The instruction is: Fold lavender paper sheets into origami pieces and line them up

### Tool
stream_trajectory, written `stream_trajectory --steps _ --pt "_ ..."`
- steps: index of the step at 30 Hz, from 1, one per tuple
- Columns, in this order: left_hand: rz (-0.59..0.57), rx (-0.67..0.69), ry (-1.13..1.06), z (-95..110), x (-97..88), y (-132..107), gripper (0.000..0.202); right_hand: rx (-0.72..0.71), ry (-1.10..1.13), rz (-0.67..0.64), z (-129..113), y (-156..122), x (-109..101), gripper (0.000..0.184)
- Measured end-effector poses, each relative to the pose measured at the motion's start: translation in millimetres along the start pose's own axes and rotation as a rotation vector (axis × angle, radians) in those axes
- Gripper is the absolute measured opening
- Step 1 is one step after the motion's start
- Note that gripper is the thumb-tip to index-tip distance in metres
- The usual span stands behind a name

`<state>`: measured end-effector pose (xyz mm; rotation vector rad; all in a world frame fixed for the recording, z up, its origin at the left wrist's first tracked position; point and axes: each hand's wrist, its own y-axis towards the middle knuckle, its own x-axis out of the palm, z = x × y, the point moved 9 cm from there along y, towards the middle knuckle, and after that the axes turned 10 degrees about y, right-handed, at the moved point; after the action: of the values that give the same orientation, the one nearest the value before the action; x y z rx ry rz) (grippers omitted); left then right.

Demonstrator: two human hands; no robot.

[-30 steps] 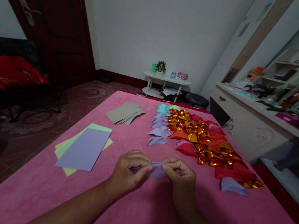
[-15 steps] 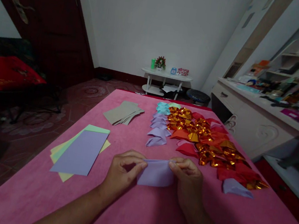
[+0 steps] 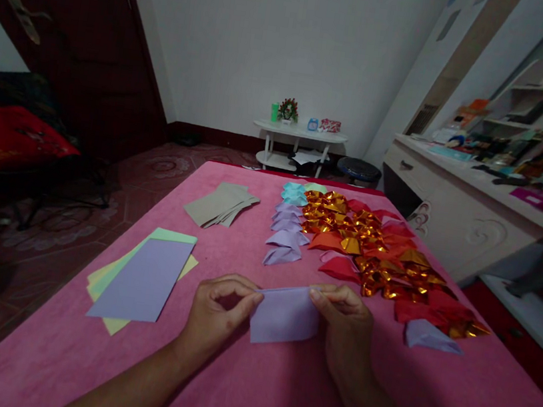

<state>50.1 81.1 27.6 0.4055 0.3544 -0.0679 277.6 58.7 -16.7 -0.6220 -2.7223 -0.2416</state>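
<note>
A folded sheet of purple paper [image 3: 284,320] is stretched between my two hands, low over the near middle of the pink table. My left hand [image 3: 220,311] pinches its upper left corner between thumb and fingers. At the upper right corner, the thumb and fingers of my right hand [image 3: 346,322] are closed on the same paper. Its top edge looks doubled over and tilts slightly up to the right. Beyond my hands are folded purple paper pieces [image 3: 285,239] in a column, beside shiny gold folded pieces [image 3: 340,221] and red ones [image 3: 340,267].
Flat purple sheets [image 3: 144,280] lie over green and yellow ones on the pink table [image 3: 206,383] at left. Farther back is a fanned stack of grey paper [image 3: 221,204]. One purple folded piece [image 3: 432,336] sits at right. A cluttered dresser [image 3: 446,181] stands beyond.
The purple paper has tilted, its left end lower and its right end higher. My left hand has shifted slightly left. The whole view has moved a little.
</note>
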Motion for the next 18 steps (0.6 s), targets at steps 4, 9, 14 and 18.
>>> stream_trajectory --steps 4,9,14,18 --pt "0.000 0.002 -0.025 0.1 0.6 0.1 0.017 -0.015 -0.011 0.013 0.0 -0.9 -1.7 0.014" --pt "-0.007 -0.034 -0.070 -2.5 2.3 -1.8 0.019 -0.011 -0.029 0.029 -1.5 -3.9 -0.9 0.014" --pt "-0.035 -0.153 -0.171 -16.2 10.7 -4.3 0.027 0.061 -0.107 0.057 -2.6 -2.7 -2.2 0.017" --pt "-0.202 -0.274 -0.227 -31.4 30.6 -7.6 0.018 0.185 -0.198 0.037 10.2 6.6 -6.9 0.021"
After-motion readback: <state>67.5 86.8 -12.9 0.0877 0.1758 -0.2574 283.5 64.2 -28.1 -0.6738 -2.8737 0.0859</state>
